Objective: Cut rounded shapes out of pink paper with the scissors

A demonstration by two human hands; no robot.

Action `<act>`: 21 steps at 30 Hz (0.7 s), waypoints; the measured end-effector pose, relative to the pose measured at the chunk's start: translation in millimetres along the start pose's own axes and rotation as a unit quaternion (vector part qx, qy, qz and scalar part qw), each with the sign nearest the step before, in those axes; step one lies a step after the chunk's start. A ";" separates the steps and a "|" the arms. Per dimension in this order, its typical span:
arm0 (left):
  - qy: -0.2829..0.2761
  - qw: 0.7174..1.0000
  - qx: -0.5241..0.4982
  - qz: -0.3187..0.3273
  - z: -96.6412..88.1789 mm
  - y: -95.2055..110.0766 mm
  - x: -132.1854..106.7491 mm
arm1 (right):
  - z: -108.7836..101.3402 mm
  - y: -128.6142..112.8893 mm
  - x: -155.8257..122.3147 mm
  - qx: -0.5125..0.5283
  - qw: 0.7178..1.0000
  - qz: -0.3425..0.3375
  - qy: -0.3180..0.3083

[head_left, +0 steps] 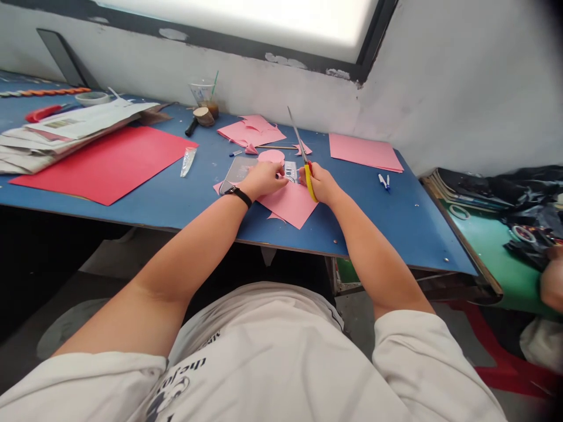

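Gripping yellow-handled metal scissors [304, 153], a person's right hand [323, 183] was raised beside the left hand [266, 177] at a blue tabletop [378, 223].
The right fingers were closed around the handles, the blades pointing toward the white wall [299, 85]. The left hand was over an angular pink paper sheet [292, 205] near the table's front edge; whether its fingers pinched anything could not be told. Just beyond it lay a round pink paper piece [271, 156].

Yellow-handled scissors [308, 177] held at right corner of pink paper sheet [294, 206], blades pointing away, another corner nearward.
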State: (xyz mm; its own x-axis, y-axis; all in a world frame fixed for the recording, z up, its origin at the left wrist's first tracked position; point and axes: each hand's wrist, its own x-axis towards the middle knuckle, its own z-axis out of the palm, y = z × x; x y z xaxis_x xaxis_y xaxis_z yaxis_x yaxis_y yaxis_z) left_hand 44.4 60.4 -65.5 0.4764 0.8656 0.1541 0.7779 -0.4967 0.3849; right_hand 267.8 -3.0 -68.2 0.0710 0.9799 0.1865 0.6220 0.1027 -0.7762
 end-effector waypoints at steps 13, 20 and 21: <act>-0.051 0.998 -0.018 0.036 -6.6 4.0 -5.4 | -58.4 28.2 14.4 -0.149 0.971 0.153 0.107; -0.095 0.993 0.003 0.070 -0.3 -0.2 -2.2 | -49.4 18.5 9.2 -0.129 0.977 0.107 0.132; -0.101 0.992 0.002 0.071 0.0 -0.1 -2.6 | -46.9 16.2 7.4 -0.121 0.980 0.096 0.128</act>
State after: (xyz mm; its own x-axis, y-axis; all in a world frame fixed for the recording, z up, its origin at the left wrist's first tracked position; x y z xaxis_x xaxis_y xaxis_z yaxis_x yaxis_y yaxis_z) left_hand 43.1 58.2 -65.8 0.6542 0.7560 0.0203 0.6982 -0.6141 0.3679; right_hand 315.0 -2.2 -51.2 0.3780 0.8992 0.2203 0.7427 -0.1525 -0.6520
